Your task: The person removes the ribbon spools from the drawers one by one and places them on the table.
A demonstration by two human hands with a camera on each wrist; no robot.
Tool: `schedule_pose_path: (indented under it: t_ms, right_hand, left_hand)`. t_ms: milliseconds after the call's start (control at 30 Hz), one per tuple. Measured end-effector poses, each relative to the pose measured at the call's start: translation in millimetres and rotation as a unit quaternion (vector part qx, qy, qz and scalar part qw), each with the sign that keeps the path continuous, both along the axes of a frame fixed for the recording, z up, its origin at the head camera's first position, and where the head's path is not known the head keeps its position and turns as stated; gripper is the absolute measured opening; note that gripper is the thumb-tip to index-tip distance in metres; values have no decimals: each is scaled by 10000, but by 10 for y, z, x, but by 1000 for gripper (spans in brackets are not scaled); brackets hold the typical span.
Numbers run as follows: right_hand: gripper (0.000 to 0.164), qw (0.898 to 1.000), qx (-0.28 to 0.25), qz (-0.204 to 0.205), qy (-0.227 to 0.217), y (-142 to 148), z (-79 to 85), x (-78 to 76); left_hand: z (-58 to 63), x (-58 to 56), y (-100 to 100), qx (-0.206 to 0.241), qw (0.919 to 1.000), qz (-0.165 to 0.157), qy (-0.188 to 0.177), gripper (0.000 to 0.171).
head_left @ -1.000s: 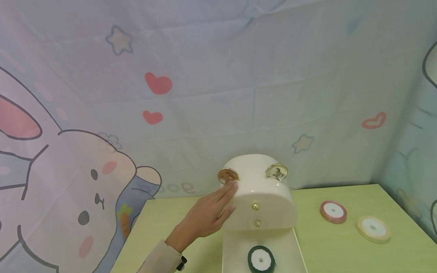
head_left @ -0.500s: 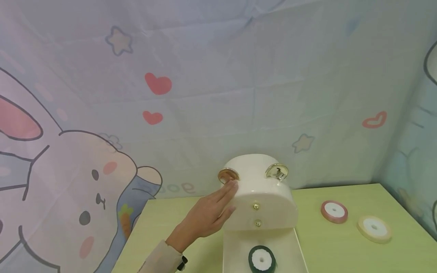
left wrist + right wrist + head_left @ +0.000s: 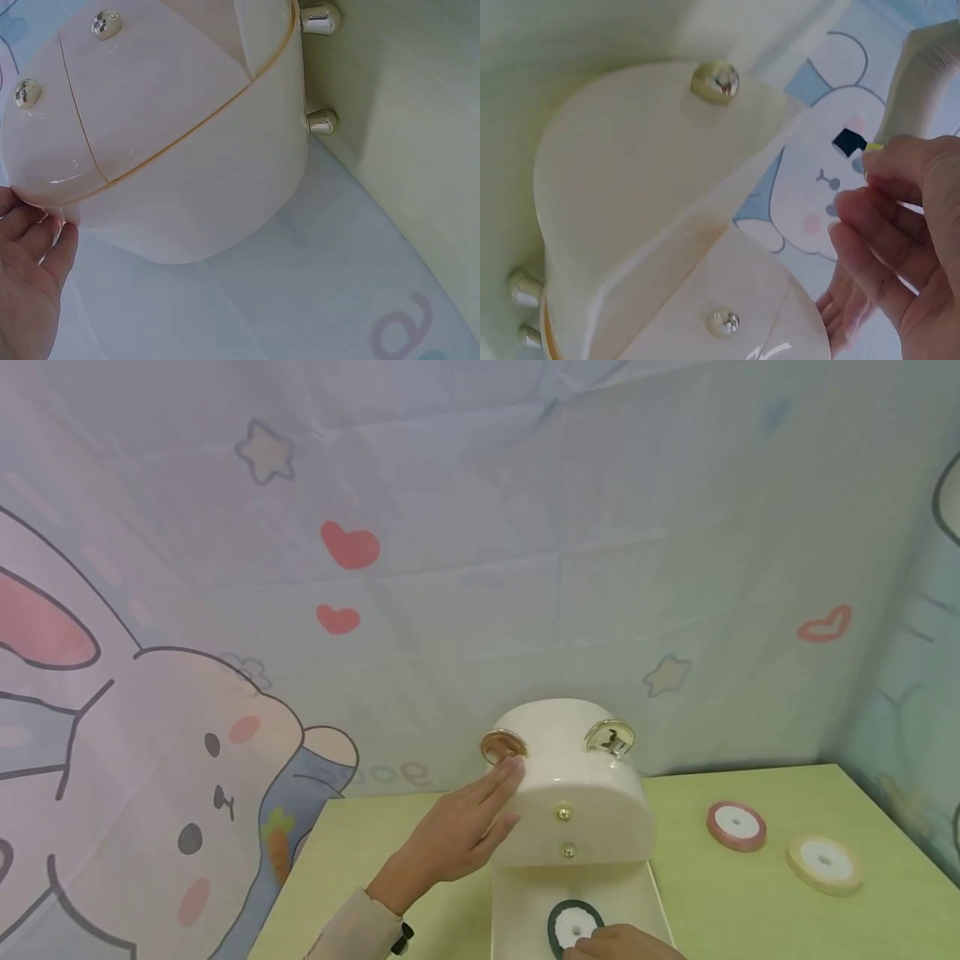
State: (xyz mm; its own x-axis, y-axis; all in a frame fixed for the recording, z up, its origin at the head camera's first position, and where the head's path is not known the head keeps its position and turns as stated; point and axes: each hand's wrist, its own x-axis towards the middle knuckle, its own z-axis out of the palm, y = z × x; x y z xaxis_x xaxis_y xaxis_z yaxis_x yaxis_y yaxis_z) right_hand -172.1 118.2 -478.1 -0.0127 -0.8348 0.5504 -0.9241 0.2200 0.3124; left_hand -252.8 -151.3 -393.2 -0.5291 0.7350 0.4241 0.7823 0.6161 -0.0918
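Note:
A glossy white rounded box [image 3: 558, 722] with gold knobs stands against the backdrop in the head view. Its lowest drawer [image 3: 517, 893] is pulled out. Inside the drawer lies a spool of dark green ribbon [image 3: 573, 922] with a white centre. My left hand [image 3: 457, 831] rests on the box's left side, fingers mostly straight, just below a gold disc [image 3: 502, 745]. At the bottom edge my right hand [image 3: 624, 943] overlaps the spool, only partly in frame. In the right wrist view its fingers [image 3: 885, 247] bend loosely, with a gap to the thumb and nothing visible between.
A pink ribbon spool [image 3: 737, 825] and a cream one [image 3: 825, 862] lie on the green table [image 3: 697, 918] to the right. A second gold disc [image 3: 609, 737] sits on the box's right shoulder. Behind hangs a printed cloth [image 3: 450, 568].
My right hand has come in from the bottom edge, over the green ribbon spool. The left hand has stayed on the box's side.

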Motion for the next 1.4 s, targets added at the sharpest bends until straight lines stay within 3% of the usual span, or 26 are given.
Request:
schedule_pose_path:
  t_ms: [100,333,567,733,867,967,1400]
  right_hand:
    - [20,9964,-63,-166,-826,-18,120,-7]
    - [19,9997,180,-179,72,18,281,-137]
    - [29,9984,398,-327,-244,82,291,-256]
    - [44,9915,619,-744,-864,118,320,-307]
    - [44,9768,1026,-985,-1598,119,342,-348]
    - [44,9691,1295,-976,-1857,104,328,-383]
    - [31,9701,1883,-983,-1173,-60,116,-395]
  left_hand:
    - [9,-7,-5,1,10000,22,-42,59]
    - [-3,-20,-19,-40,9999,91,-119,59]
    - [-8,-18,-21,21,10000,44,6,58]
    - [-11,-20,-21,5,10000,58,-22,58]
    - [-1,-33,-16,11,9998,71,-167,58]
    - [6,-37,-11,23,9997,79,-224,59]
    - [-3,-7,6,39,9997,39,-253,58]
